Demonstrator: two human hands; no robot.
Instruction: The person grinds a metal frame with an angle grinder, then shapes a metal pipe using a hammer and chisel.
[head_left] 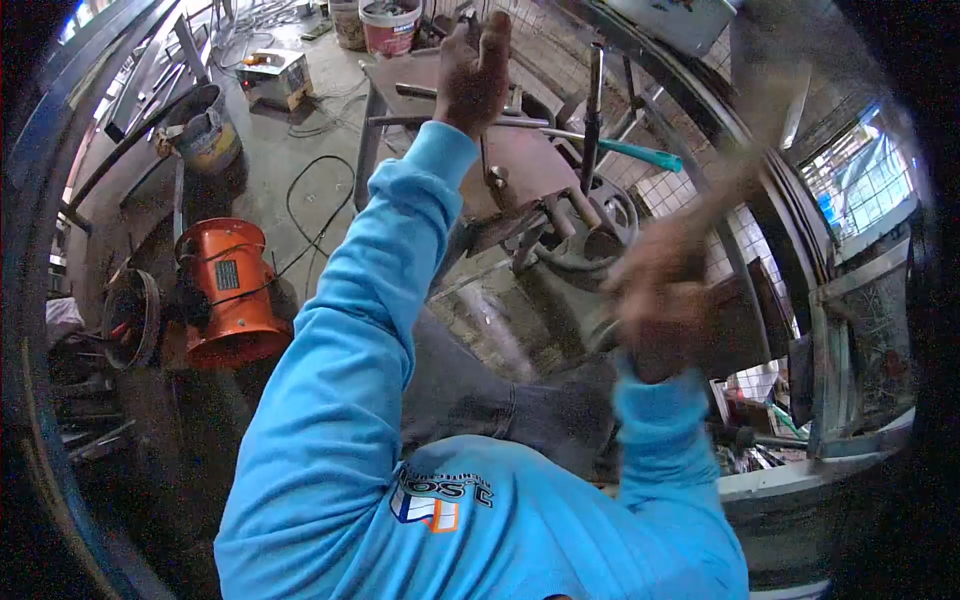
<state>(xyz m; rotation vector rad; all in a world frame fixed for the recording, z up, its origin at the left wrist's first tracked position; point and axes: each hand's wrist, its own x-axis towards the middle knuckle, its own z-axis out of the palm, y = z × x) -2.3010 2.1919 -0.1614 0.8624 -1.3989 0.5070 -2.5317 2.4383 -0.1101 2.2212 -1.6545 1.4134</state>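
Note:
My left hand is stretched out over the far part of a small worktable. Its fingers are closed around something dark and mostly hidden. My right hand, smeared by motion, grips a tool with a long wooden handle. The tool's far end is too blurred to name. Metal bars lie across the table below my left hand. A bar with a teal grip sticks out to the right. An upright metal tube stands beside it. Metal clamp-like parts sit at the table's near edge.
An orange blower stands on the floor at left, near a dirty bucket. A cable snakes across the floor. Farther back are a boxy machine and a paint bucket. Metal framing runs along the right.

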